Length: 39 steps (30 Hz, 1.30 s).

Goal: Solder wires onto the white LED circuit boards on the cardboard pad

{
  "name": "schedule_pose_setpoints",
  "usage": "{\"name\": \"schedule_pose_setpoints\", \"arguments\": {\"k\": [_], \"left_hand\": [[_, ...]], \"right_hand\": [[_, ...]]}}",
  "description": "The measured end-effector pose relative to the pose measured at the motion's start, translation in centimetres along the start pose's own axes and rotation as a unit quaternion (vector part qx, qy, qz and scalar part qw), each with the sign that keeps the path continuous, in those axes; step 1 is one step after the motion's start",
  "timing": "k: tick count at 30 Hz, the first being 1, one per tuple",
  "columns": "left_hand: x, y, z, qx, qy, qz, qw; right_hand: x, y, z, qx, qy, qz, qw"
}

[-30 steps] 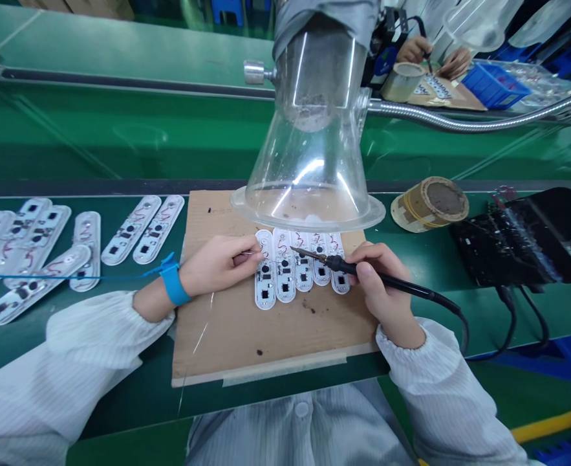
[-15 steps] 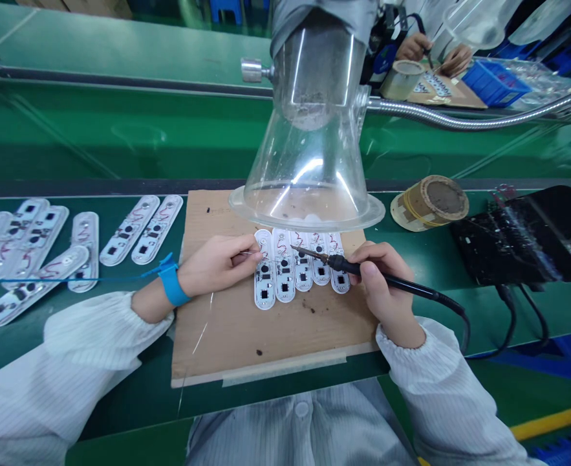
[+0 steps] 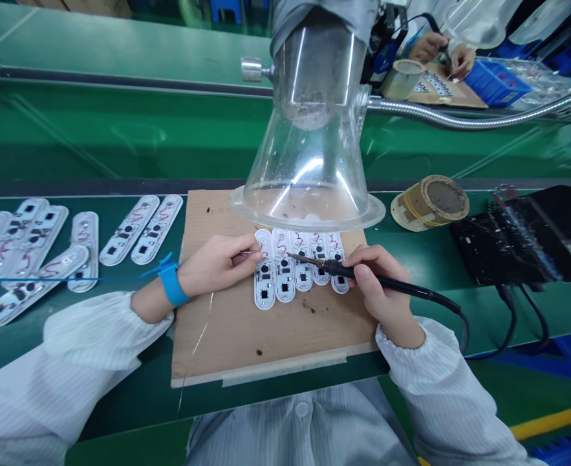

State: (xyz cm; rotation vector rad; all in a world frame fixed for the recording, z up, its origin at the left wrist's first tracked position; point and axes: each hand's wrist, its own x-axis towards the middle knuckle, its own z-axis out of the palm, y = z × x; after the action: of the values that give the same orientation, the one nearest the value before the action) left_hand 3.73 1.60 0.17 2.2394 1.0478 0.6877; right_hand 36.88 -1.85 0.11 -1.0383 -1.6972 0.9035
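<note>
Five white circuit boards point(image 3: 284, 278) lie close together so the right hand point(image 3: 377, 285), gripping a soldering iron point(image 3: 401, 288), and the left hand point(image 3: 215, 266), pinching a thin wire point(image 3: 250, 253), can reach them.

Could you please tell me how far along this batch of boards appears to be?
Done-looking: the white boards lying left of the cardboard already carry red wires. In hand: the right hand holds a soldering iron with its tip over a row of five boards, while the left hand pinches a thin wire. Left: at least that row; the remaining joints are hard to count.
</note>
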Motion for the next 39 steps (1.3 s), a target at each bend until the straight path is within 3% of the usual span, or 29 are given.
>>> {"name": "schedule_pose_setpoints", "arguments": {"k": [11,15,39], "left_hand": [[0.1,0.0,-0.06,-0.014,0.014,-0.038,0.999],[0.13,0.07,-0.08,-0.015,-0.01,-0.028,0.999],[0.13,0.03,0.04,0.001,-0.019,-0.03,0.999]], "right_hand": [[-0.05,0.01,0.06,-0.007,0.003,0.004,1.0],[-0.08,0.16,0.0,-0.007,0.003,0.008,1.0],[0.11,-0.28,0.08,-0.024,-0.007,0.015,1.0]]}}
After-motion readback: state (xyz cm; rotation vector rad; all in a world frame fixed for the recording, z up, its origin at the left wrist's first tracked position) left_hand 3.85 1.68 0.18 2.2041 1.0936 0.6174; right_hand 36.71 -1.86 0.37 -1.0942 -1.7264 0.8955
